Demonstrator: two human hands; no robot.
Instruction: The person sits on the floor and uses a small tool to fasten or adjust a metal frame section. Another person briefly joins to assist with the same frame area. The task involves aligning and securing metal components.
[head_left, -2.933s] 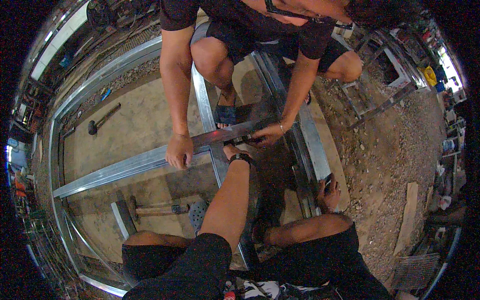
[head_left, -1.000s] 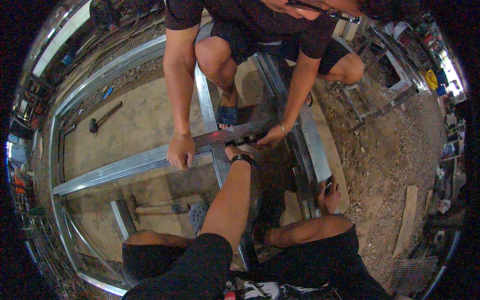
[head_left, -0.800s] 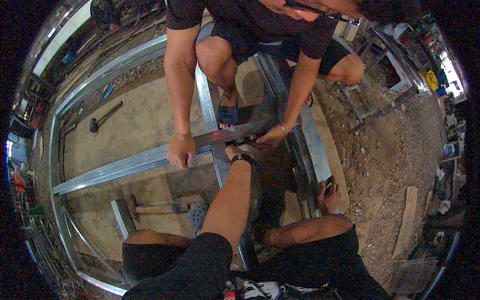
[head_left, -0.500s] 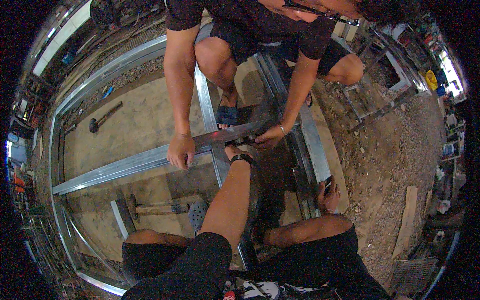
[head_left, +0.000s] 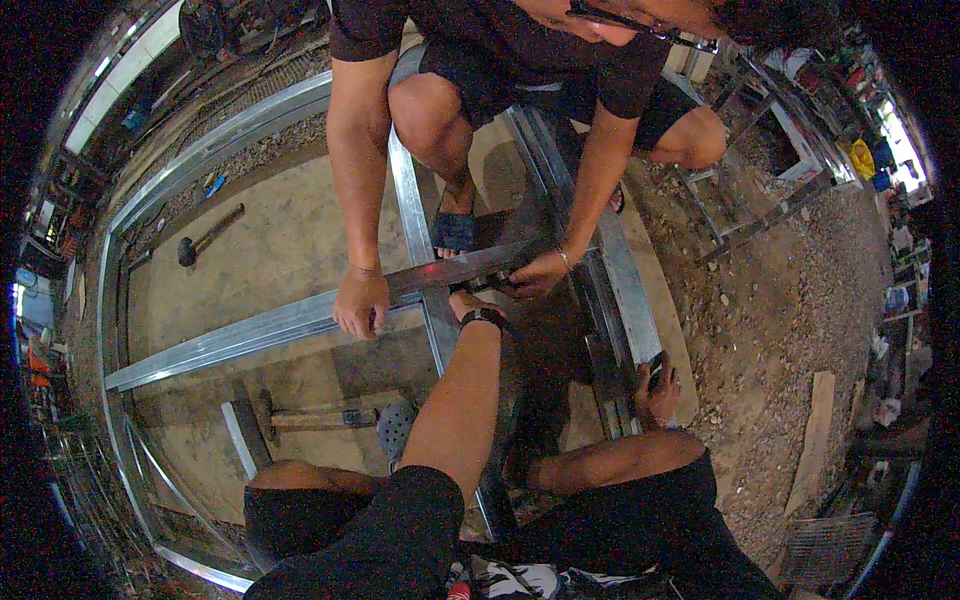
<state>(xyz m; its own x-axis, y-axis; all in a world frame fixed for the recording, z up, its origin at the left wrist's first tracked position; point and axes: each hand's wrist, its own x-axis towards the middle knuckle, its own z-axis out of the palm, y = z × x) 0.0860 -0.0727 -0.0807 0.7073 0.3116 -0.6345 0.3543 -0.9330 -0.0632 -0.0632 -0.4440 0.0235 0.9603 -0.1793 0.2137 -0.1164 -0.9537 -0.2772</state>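
Note:
My left hand (head_left: 467, 303) reaches forward to the metal beam (head_left: 240, 335), where it crosses another bar. Its fingers are curled at a small dark item by the beam's lower edge, too dim to name. A co-worker's hand (head_left: 540, 275) is at the same spot from the right. The co-worker's other hand (head_left: 360, 300) rests over the beam further left. Beyond my right knee, my right hand (head_left: 657, 395) is closed around a small black object (head_left: 655, 368), next to the end of a wide metal bar (head_left: 630, 290). Its forearm is hidden.
Metal bars form a large frame (head_left: 108, 300) around us on a board. A mallet (head_left: 190, 250) lies at the left; a hammer (head_left: 320, 418) lies near my shoe (head_left: 396, 430). The co-worker squats opposite. A wooden plank (head_left: 812, 440) and a wire basket (head_left: 830, 545) lie on gravel at right.

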